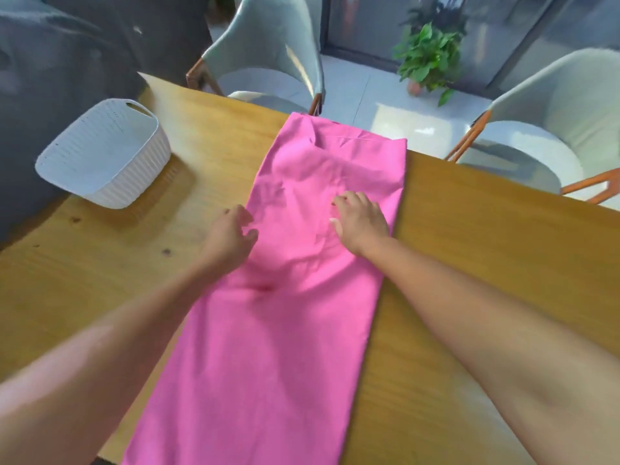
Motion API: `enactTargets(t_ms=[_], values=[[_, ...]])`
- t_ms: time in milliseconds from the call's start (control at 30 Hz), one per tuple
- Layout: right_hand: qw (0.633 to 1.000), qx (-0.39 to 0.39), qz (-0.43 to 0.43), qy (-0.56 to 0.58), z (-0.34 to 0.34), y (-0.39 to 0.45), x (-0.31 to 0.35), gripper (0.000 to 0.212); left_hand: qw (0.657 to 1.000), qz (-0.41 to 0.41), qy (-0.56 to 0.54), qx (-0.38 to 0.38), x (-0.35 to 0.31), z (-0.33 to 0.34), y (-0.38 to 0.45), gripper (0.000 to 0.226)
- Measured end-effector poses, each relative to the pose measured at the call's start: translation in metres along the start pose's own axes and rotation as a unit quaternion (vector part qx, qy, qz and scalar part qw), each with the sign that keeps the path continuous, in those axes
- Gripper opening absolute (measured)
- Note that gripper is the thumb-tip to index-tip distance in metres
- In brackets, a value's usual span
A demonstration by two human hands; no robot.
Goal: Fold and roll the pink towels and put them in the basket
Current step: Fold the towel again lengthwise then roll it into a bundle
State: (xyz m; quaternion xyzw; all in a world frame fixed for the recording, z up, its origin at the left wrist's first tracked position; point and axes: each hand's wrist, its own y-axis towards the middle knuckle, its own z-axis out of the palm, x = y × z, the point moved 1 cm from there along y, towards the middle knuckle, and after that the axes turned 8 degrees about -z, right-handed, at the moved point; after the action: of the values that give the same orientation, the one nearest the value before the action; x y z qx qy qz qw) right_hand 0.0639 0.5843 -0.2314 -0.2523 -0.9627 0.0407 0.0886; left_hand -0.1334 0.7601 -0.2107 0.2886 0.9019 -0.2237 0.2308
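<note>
A pink towel [285, 330] lies folded into a long strip down the middle of the wooden table [469, 229], its far end reaching the table's far edge. My right hand [360, 221] rests flat on the towel's right half with the fingers spread. At the towel's left edge my left hand [231, 234] has loosely curled fingers that touch the cloth; whether it pinches the edge is unclear. A white ribbed basket [104, 156] stands at the table's far left, with nothing visible inside.
Two pale grey chairs, one [268, 52] behind the table's middle and one [543, 129] at the right, stand at the far edge. A potted green plant [426, 58] sits on the floor beyond. A dark sofa [50, 45] is behind the basket.
</note>
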Motion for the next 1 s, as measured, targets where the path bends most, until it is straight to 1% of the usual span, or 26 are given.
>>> enactTargets(t_ms=[133,233,300,400,500,533,600,633,667,700,800,867,900,1000], values=[[0.998,-0.011,0.063,0.002,-0.007,0.01,-0.018,0.043,0.999,-0.008,0.026,0.02,-0.027,0.001,0.082,0.037],[0.994,-0.037,0.103,0.007,-0.016,0.031,-0.041,0.042,0.999,0.01,0.018,0.037,-0.045,0.009,0.134,0.043],[0.99,-0.054,0.128,0.013,-0.022,0.053,-0.058,0.04,0.999,0.019,0.008,0.036,-0.053,0.016,0.167,0.047],[0.988,-0.061,0.142,0.018,-0.028,0.085,-0.084,0.042,0.999,0.004,-0.024,0.021,-0.065,0.024,0.209,0.052],[0.988,-0.037,0.15,0.019,-0.032,0.11,-0.106,0.045,0.998,-0.004,-0.055,0.02,-0.074,0.029,0.243,0.046],[0.988,-0.025,0.15,0.023,-0.032,0.115,-0.112,0.047,0.998,-0.002,-0.064,0.022,-0.077,0.03,0.251,0.04],[0.988,0.003,0.148,0.036,-0.032,0.122,-0.123,0.051,0.998,0.016,-0.063,0.025,-0.084,0.033,0.262,0.017],[0.988,0.017,0.144,0.042,-0.032,0.123,-0.128,0.052,0.998,0.025,-0.055,0.028,-0.087,0.035,0.266,0.009],[0.989,0.027,0.14,0.043,-0.031,0.124,-0.131,0.053,0.998,0.032,-0.046,0.032,-0.089,0.036,0.269,0.009],[0.989,0.033,0.138,0.036,-0.03,0.126,-0.134,0.053,0.998,0.034,-0.034,0.035,-0.091,0.037,0.271,0.013],[0.988,0.038,0.148,-0.002,-0.031,0.133,-0.14,0.05,0.999,0.018,-0.022,0.046,-0.093,0.039,0.279,0.038],[0.987,0.039,0.153,-0.035,-0.032,0.137,-0.144,0.049,0.998,0.009,-0.029,0.048,-0.099,0.038,0.282,0.045],[0.986,0.045,0.152,-0.041,-0.034,0.141,-0.147,0.049,0.998,0.009,-0.039,0.044,-0.102,0.037,0.282,0.044],[0.986,0.051,0.152,-0.047,-0.035,0.148,-0.153,0.042,0.997,0.014,-0.077,0.023,-0.107,0.032,0.283,0.024]])
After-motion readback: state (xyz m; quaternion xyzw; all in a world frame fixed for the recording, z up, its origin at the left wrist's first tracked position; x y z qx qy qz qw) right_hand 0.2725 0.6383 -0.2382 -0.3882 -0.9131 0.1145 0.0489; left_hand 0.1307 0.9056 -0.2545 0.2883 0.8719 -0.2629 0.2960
